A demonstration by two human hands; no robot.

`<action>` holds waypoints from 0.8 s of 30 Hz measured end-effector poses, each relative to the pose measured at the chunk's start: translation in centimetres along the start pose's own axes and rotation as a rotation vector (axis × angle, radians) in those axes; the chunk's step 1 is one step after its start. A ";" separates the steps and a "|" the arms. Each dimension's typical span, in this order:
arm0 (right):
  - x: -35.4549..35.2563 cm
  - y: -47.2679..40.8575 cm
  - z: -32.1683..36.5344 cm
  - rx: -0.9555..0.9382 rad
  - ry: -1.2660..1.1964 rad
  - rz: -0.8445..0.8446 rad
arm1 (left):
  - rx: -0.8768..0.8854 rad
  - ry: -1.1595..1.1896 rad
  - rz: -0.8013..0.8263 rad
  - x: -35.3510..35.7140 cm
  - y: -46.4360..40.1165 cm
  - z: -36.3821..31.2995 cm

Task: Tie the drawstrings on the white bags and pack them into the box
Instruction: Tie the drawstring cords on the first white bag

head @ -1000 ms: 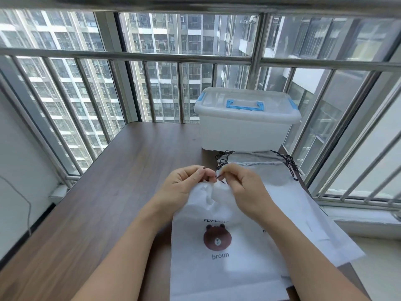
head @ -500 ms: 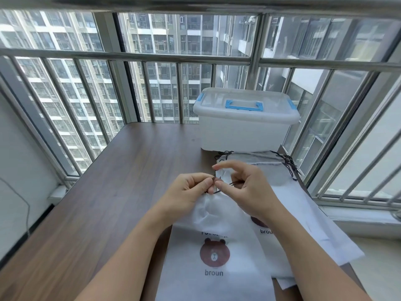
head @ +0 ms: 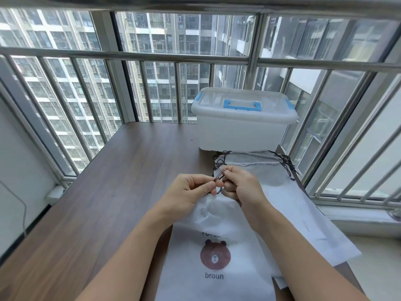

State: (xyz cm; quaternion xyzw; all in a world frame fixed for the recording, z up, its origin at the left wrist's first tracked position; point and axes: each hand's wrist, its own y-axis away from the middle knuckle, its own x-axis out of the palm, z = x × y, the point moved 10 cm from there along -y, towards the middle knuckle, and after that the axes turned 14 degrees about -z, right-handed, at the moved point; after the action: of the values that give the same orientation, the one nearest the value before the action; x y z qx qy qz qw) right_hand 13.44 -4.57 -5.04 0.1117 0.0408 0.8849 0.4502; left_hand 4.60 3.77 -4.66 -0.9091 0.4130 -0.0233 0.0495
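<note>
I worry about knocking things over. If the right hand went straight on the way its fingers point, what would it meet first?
Probably the left hand: the right hand points leftward at it, both pinching the drawstring.

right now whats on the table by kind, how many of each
White drawstring bags: at least 3; the bear-print bag held by the left hand and right hand, plus a stack whose exact count is unclear
Lidded plastic box: 1
Total: at least 4 things on the table
</note>
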 end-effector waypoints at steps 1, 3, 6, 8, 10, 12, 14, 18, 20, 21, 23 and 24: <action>0.0 -0.1 -0.4 0.039 -0.030 -0.009 | -0.006 0.004 -0.003 0.0 0.0 0.1; 0.0 -0.2 -0.2 0.033 -0.034 -0.003 | -0.013 0.006 -0.013 -0.1 0.0 0.2; 0.2 0.2 1.6 -0.188 0.203 0.059 | 0.000 -0.018 -0.003 -0.2 0.1 0.0; 0.3 0.5 2.3 -0.269 0.283 0.085 | 0.004 -0.032 0.020 -0.1 0.2 0.0; -0.2 0.1 2.0 -0.225 0.244 0.054 | -0.023 0.002 0.021 -0.1 0.3 0.1; -0.2 -0.1 1.3 -0.120 0.142 0.042 | -0.033 0.029 0.004 -0.2 0.3 0.0; 0.0 -0.1 0.6 -0.049 0.066 0.052 | -0.030 0.019 -0.001 -0.1 0.2 0.0; 0.2 0.2 0.7 -0.022 0.053 0.061 | -0.016 -0.002 -0.019 -0.2 0.2 0.1; 0.1 0.2 0.7 -0.025 0.064 0.052 | -0.004 0.015 -0.039 -0.4 0.1 -0.1; 0.0 0.2 0.7 -0.022 0.066 0.046 | -0.004 0.033 -0.047 -0.4 0.1 -0.2; -0.1 0.3 0.7 -0.006 0.058 0.032 | -0.017 0.070 -0.060 -0.5 0.1 -0.3; -0.1 0.2 0.7 -0.002 0.058 0.026 | -0.022 0.084 -0.067 -0.5 0.1 -0.4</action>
State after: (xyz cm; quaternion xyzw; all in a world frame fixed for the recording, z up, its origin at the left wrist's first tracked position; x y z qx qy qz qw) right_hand 13.50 -4.85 -4.34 0.0862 0.0516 0.8937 0.4373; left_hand 4.10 4.06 -4.29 -0.9212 0.3842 -0.0586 0.0215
